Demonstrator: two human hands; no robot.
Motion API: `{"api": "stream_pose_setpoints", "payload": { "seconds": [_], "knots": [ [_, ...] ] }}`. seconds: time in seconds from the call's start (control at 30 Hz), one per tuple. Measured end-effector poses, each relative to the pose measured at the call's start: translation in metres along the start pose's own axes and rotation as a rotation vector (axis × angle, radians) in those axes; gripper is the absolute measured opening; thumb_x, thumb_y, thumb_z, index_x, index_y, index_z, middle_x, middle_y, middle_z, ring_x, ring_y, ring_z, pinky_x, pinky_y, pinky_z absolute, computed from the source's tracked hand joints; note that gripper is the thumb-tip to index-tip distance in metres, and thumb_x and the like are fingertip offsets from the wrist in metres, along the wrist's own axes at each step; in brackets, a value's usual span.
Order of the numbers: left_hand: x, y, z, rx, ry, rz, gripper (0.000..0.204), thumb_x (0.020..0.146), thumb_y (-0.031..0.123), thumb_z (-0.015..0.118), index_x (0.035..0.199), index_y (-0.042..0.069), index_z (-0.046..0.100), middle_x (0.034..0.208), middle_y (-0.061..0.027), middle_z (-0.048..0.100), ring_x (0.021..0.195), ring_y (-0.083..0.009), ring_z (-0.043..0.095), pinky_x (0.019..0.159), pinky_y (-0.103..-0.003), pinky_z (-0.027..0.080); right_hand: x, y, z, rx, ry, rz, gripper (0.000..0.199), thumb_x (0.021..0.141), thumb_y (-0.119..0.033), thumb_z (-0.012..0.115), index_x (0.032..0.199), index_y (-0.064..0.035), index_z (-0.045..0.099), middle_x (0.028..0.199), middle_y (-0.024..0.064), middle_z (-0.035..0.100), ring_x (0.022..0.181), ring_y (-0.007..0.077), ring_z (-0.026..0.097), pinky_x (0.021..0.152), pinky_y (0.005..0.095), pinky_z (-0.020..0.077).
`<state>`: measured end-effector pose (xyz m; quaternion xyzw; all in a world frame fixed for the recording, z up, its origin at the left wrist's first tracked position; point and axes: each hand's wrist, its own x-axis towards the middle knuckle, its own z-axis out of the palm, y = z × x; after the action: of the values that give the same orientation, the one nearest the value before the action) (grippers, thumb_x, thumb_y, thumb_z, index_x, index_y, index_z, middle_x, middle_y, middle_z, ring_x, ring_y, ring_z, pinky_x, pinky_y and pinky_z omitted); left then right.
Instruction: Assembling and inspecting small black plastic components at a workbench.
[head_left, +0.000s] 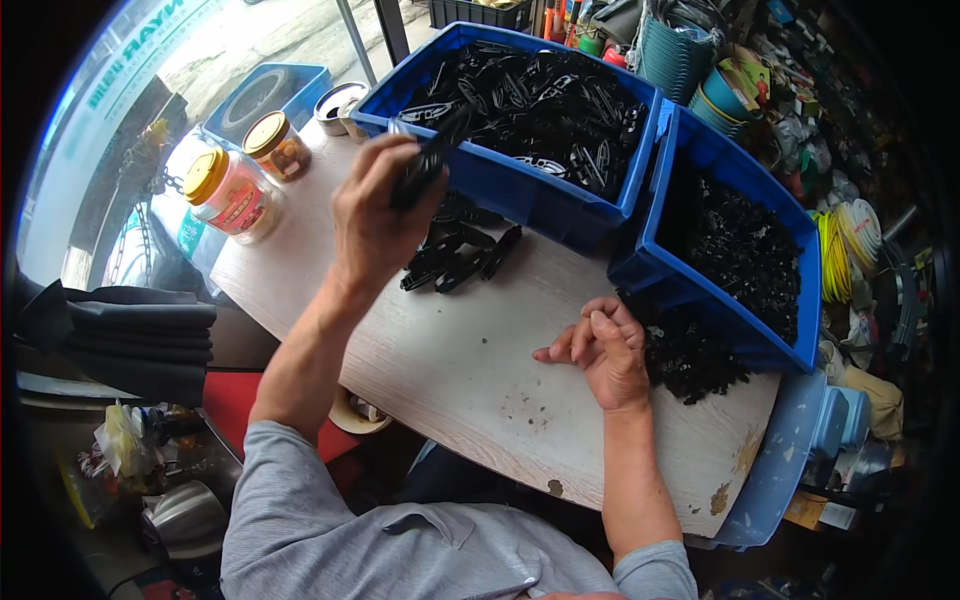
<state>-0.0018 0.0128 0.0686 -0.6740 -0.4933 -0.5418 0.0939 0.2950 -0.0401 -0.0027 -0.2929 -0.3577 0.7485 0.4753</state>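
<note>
L hand (380, 205) up w/ blk part (428, 165); R hand (610, 350) low by small-pc pile (695, 358)

Far L on pale tabletop (430, 350): clear jar w/ yellow lid (235, 200), red label; smaller jar w/ gold lid (277, 148) nr it; then open tin (338, 108) by big blue bin (560, 205).

L hand: raised over tabletop, fingers bent round blk part, gripping it; can't tell if it's 1 pc or several. Part's tilted, upper end in front of bin's wall. Below & R of L hand: loose blk parts (460, 255) heaped on tabletop, in front of big blue bin, itself full of similar long blk pcs.

R hand: over tabletop, fingers bent, mostly tog., one pointing L; can't tell if thumb & fingertips pinch anything small. Just R of it: small-pc pile, all blk, on tabletop in front of 2nd blue bin (720, 308), which holds lots more small blk pcs.

Far R, past 2nd bin: yellow cord coil (830, 257).
</note>
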Motion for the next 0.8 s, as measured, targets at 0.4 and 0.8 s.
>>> {"api": "stream_pose_setpoints", "payload": {
  "seconds": [0.4, 0.8],
  "knots": [
    [-0.05, -0.013, 0.015, 0.473, -0.275, 0.056, 0.038, 0.076, 0.022, 0.08, 0.11, 0.01, 0.066, 0.12, -0.0114, 0.063, 0.115, -0.0379, 0.057, 0.089, -0.044, 0.051, 0.001, 0.001, 0.002, 0.021, -0.022, -0.015, 0.016, 0.099, -0.016, 0.054, 0.109, -0.0036, 0.056, 0.064, 0.007, 0.059, 0.07, 0.0236, 0.069, 0.076, 0.0537, 0.0618],
    [0.071, 0.017, 0.055, 0.175, -0.195, 0.245, 0.066, 0.084, 0.048, 0.075, 0.134, 0.009, 0.057, 0.136, -0.0222, 0.053, 0.129, -0.0416, 0.048, 0.105, -0.051, 0.042, 0.001, 0.003, -0.004, 0.032, -0.012, 0.001, 0.018, 0.098, -0.021, 0.057, 0.109, -0.0071, 0.059, 0.065, 0.0069, 0.06, 0.073, 0.0251, 0.069, 0.076, 0.0585, 0.0604]
  ]
}}
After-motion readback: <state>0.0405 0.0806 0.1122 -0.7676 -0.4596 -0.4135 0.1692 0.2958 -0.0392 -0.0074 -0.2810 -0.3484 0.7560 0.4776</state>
